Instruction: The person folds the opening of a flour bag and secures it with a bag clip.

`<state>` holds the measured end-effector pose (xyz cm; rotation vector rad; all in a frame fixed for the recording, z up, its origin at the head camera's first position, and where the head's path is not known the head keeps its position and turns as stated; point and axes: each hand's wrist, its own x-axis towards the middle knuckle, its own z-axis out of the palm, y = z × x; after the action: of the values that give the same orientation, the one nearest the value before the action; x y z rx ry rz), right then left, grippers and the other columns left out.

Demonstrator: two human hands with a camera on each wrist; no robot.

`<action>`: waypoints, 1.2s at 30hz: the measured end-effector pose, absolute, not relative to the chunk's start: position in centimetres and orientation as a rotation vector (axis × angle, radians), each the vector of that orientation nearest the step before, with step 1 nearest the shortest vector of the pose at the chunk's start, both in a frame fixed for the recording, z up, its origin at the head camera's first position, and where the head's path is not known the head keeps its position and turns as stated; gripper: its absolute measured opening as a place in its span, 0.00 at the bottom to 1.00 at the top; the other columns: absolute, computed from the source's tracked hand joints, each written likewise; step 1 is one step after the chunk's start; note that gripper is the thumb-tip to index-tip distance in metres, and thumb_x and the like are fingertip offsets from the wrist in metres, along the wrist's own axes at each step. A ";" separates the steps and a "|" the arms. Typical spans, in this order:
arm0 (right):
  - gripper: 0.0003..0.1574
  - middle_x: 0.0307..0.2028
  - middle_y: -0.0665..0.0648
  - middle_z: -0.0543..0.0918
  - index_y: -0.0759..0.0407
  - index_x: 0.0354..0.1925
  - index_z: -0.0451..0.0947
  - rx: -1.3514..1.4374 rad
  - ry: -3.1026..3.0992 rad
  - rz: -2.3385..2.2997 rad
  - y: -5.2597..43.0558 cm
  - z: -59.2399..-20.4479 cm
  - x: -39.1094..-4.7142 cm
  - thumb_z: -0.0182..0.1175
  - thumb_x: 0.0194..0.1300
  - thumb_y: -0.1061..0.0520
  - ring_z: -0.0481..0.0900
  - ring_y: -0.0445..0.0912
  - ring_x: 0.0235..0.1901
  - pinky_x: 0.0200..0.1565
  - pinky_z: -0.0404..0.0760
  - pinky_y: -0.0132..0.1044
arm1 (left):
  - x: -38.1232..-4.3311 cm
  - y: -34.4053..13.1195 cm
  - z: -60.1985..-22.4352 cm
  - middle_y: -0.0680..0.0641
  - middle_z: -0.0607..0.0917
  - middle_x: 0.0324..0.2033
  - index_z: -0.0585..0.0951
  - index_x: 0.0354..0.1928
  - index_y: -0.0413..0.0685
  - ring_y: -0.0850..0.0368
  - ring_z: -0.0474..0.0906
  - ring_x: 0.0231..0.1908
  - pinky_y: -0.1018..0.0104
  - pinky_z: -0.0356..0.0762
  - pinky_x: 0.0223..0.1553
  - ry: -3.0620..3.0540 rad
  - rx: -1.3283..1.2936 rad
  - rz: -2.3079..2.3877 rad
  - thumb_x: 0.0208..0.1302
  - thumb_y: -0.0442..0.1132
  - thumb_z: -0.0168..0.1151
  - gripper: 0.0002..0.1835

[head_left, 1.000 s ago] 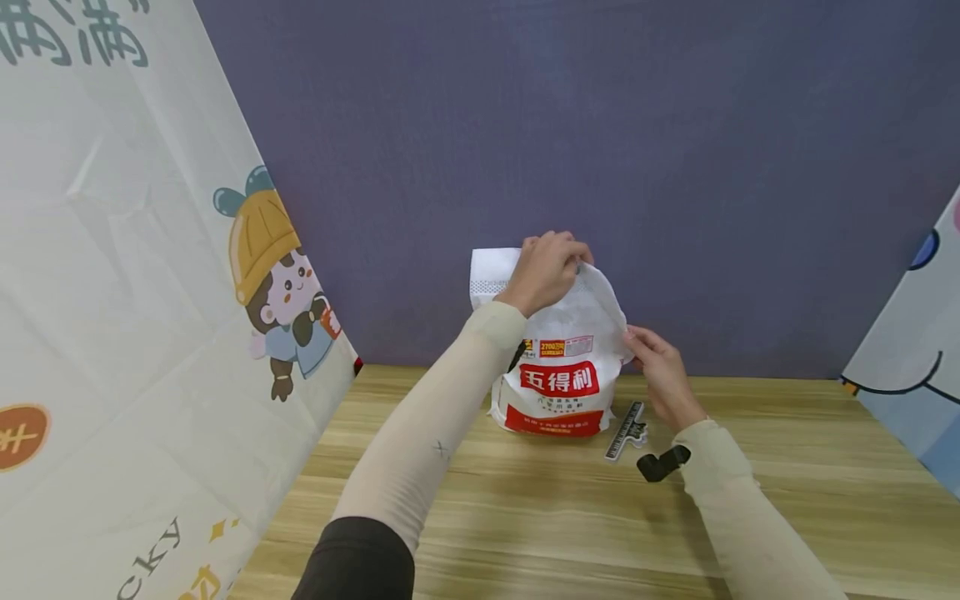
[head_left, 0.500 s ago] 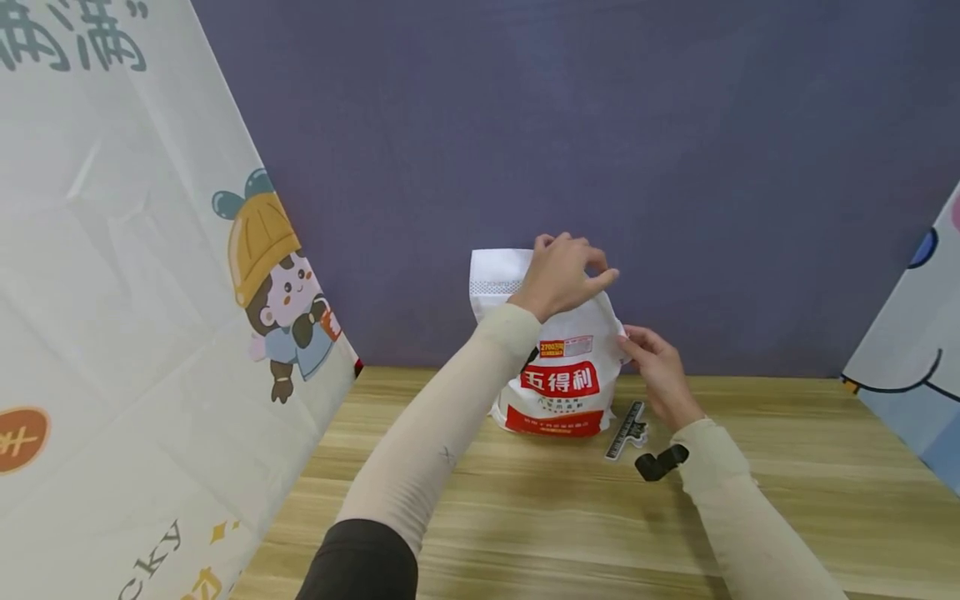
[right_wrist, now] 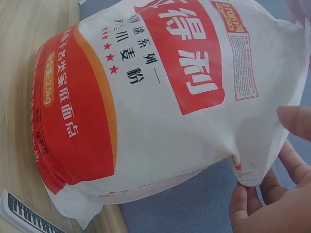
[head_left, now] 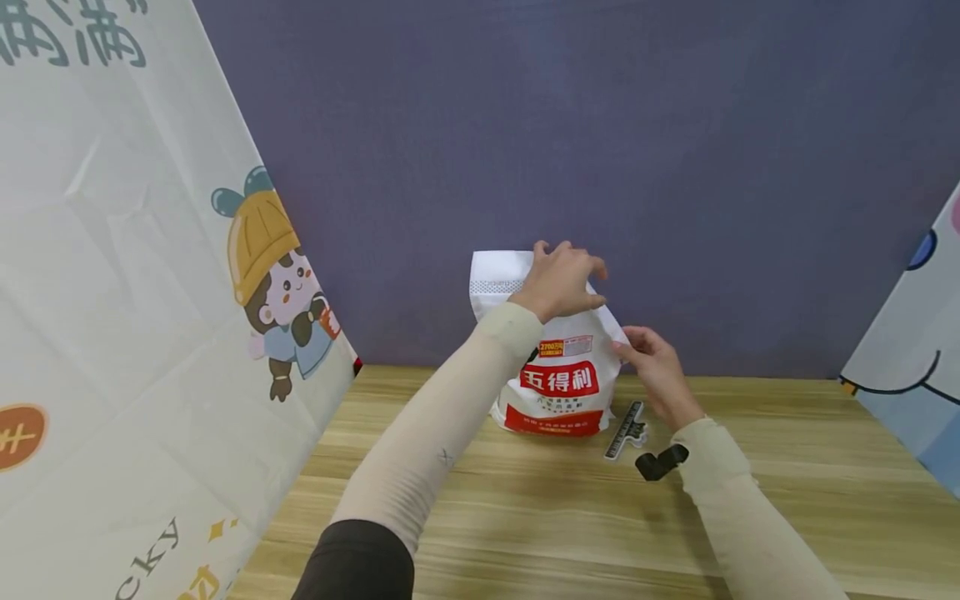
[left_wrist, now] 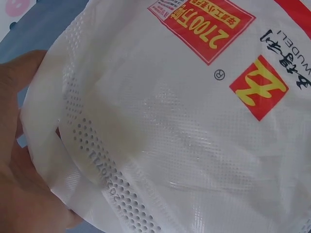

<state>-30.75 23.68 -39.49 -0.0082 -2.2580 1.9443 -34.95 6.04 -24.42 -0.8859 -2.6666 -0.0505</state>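
A white flour bag (head_left: 558,404) with red printed panels stands upright on the table against the back wall. My left hand (head_left: 562,279) reaches over the bag's upper edge, thumb apart from the bent fingers. In the left wrist view, the left hand (left_wrist: 29,170) lies around the bag's perforated top edge, its fingertips partly hidden behind the bag. At the bag's right side, my right hand (head_left: 656,362) pinches the edge. The right wrist view shows the right hand (right_wrist: 282,204) with thumb in front of the bag's side corner and fingers tucked beneath it.
A flat strip (head_left: 624,431) with dark bars and a small green figure lies on the table (head_left: 525,517) beside the bag. A blue-grey cloth wall (head_left: 675,167) rises behind, and a printed white panel (head_left: 135,292) borders the left.
My left hand first let its grip on the bag's top edge go, thumb spreading right, then dropped slightly with the thumb drawn back and lower. The right hand keeps its pinch, shifting slightly left.
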 end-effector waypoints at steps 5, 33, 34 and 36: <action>0.35 0.53 0.50 0.75 0.62 0.68 0.66 -0.003 -2.283 1.902 23.6 -39.5 -30.9 0.60 0.74 0.43 0.73 0.40 0.50 0.66 0.69 0.51 | -34.9 5.8 -24.3 0.59 0.84 0.59 0.83 0.60 0.66 0.56 0.72 0.63 0.40 0.54 0.72 -2.664 -0.887 -0.008 0.64 0.61 0.68 0.24; 0.37 0.54 0.53 0.78 0.56 0.68 0.72 -0.009 -2.273 1.793 22.4 -38.1 -31.1 0.59 0.72 0.36 0.75 0.46 0.51 0.47 0.81 0.35 | -35.9 3.2 -23.9 0.60 0.87 0.54 0.86 0.55 0.64 0.59 0.76 0.57 0.41 0.56 0.70 -2.634 -0.866 -0.054 0.63 0.59 0.71 0.21; 0.37 0.54 0.52 0.79 0.55 0.68 0.72 -0.008 -2.271 1.790 22.4 -38.0 -31.2 0.60 0.72 0.36 0.75 0.46 0.51 0.47 0.81 0.35 | -35.9 3.1 -23.9 0.60 0.87 0.54 0.86 0.55 0.64 0.59 0.76 0.58 0.41 0.56 0.70 -2.635 -0.866 -0.057 0.63 0.59 0.70 0.21; 0.36 0.53 0.51 0.79 0.55 0.68 0.73 -0.004 -2.265 1.792 22.3 -37.9 -31.2 0.60 0.71 0.36 0.75 0.46 0.50 0.46 0.81 0.35 | -35.9 3.0 -23.9 0.60 0.87 0.54 0.86 0.56 0.64 0.59 0.76 0.58 0.41 0.56 0.70 -2.635 -0.868 -0.066 0.64 0.59 0.70 0.20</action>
<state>-31.25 22.26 -37.87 -0.0043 -2.2654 1.7924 -35.86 2.99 -23.93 -0.8682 -2.6351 -0.0660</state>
